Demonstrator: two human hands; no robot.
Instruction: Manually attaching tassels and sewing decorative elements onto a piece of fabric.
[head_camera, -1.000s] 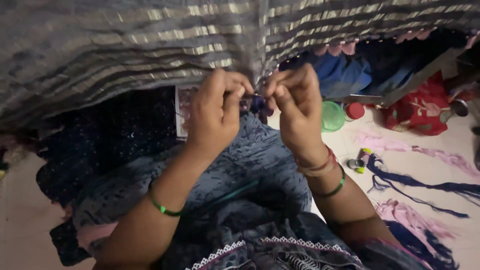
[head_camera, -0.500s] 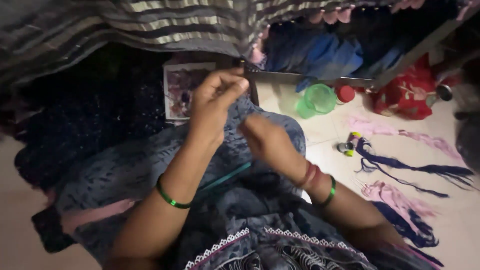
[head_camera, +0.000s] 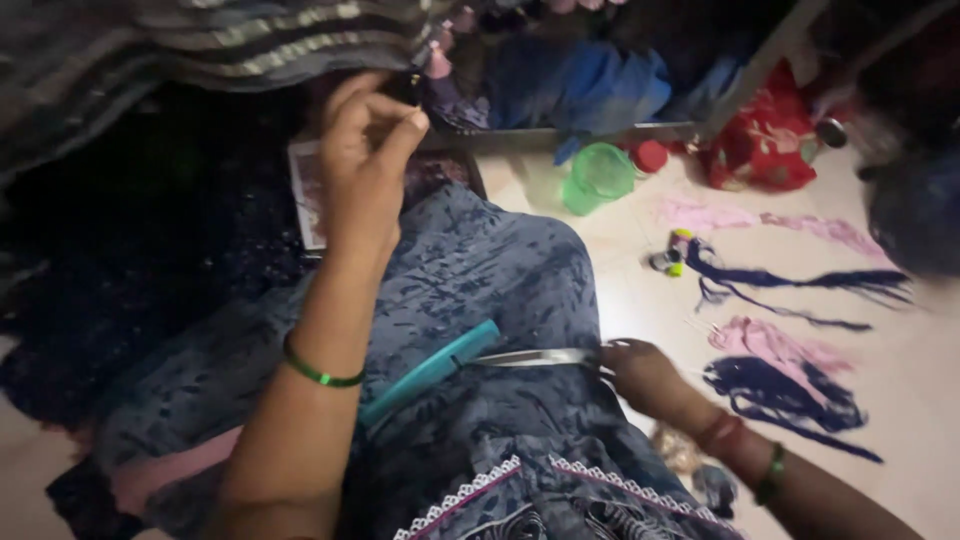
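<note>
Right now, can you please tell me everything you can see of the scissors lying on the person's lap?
The scissors lie nearly flat across the blue patterned fabric on the lap. The silvery metal blades look closed and point left, their tips meeting a teal comb that lies slanted beside them. The right hand grips the handle end, so the handles are hidden. The left hand is raised far from them, pinching something at the striped cloth.
</note>
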